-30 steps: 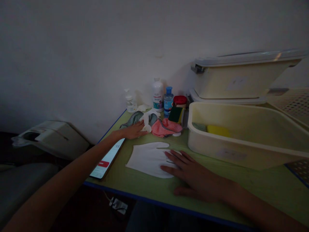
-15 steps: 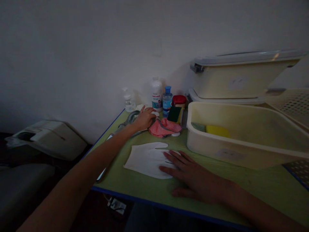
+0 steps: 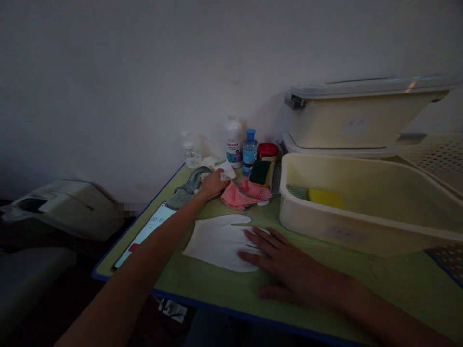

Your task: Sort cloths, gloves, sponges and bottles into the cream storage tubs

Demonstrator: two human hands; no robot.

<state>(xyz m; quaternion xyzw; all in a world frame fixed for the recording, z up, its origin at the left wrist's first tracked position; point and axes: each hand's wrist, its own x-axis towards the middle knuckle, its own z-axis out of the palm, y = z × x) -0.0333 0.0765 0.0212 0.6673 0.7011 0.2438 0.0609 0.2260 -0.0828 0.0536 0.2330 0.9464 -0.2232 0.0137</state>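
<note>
My right hand (image 3: 285, 262) lies flat with fingers spread on the green table (image 3: 224, 289), its fingertips pressing the right edge of a flat white glove (image 3: 217, 238). My left hand (image 3: 213, 184) reaches to the back of the table and is closed on a crumpled white glove (image 3: 226, 169). That glove is lifted slightly above a grey-green cloth (image 3: 188, 187). A pink cloth (image 3: 244, 193) lies just to the right of my left hand.
A phone (image 3: 144, 233) with a lit screen lies at the table's left edge. Bottles (image 3: 233, 142), a red-lidded jar (image 3: 268, 152) and a green sponge (image 3: 263, 172) stand by the wall. A cream tub (image 3: 361, 221) holding a yellow sponge (image 3: 325, 196) fills the right; lidded containers (image 3: 361, 115) stand behind.
My left hand has closed on the white glove at the back and drawn it slightly back. The view shifted, showing more of the phone. My right hand has stayed on the flat glove.
</note>
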